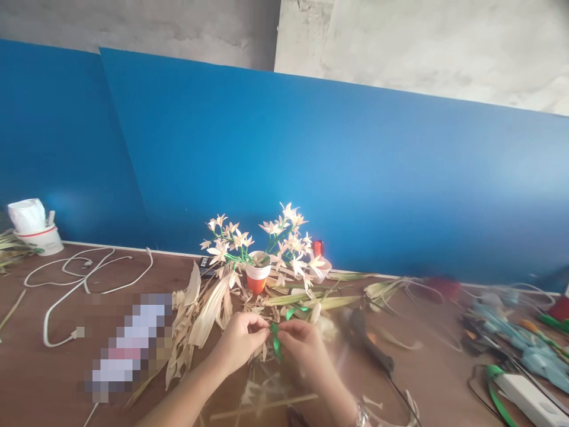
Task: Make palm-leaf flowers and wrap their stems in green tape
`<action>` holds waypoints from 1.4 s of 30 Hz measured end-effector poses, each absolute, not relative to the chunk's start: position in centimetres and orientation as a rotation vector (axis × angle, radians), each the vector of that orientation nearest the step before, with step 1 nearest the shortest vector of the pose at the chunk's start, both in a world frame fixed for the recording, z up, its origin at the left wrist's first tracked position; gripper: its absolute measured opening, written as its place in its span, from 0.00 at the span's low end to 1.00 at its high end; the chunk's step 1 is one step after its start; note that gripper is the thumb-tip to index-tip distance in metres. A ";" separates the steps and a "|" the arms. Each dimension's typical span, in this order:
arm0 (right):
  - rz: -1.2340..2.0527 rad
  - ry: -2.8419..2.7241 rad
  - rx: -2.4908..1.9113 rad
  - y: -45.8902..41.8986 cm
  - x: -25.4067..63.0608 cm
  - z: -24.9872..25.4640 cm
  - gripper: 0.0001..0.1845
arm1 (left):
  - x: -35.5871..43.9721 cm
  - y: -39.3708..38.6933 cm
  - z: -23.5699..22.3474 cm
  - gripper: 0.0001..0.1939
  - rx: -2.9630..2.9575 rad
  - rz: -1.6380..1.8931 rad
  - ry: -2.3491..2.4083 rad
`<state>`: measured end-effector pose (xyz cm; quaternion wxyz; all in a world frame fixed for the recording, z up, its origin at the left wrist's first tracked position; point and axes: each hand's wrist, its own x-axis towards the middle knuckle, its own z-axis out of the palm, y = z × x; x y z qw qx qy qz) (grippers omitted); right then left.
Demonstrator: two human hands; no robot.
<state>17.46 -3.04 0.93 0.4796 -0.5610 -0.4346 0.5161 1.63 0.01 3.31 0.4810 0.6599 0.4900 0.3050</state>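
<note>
A strip of green ribbon (276,344) is pinched between my two hands, low in the middle of the view. My left hand (245,339) has thumb and forefinger closed at its left side. Thumb and fingers of my right hand (299,341) press on it from the right; its tail hangs below. Just behind the hands stands an orange and white paper cup (258,279) with pale handmade flowers (291,237) on green stems. Dried husk leaves (211,314) lie scattered left of and under the hands.
A black glue gun (367,341) with a cord lies right of my right hand. At left are white cables (84,279), a blurred-out device (131,344) and a white tub (44,240). A white power strip (531,397) sits at far right. Blue panels (311,160) stand behind.
</note>
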 end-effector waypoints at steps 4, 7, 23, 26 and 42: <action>1.204 -1.093 -1.373 -3.0 17.2 0.6 0.11 | 1.9 0.1 2.7 0.10 1.601 0.800 1.182; 1.204 -1.075 -1.375 -3.1 17.1 0.5 0.10 | 2.0 -0.1 2.9 0.10 1.520 0.751 1.203; 1.215 -1.077 -1.331 -3.4 17.1 1.1 0.08 | 2.0 -0.4 3.8 0.09 1.320 0.690 1.221; 1.224 -1.078 -1.324 -3.4 17.1 1.0 0.09 | 2.0 -0.5 3.7 0.09 1.312 0.689 1.224; 1.255 -1.011 -1.339 -3.3 17.0 1.2 0.12 | 2.1 -0.4 3.2 0.10 1.267 0.694 1.203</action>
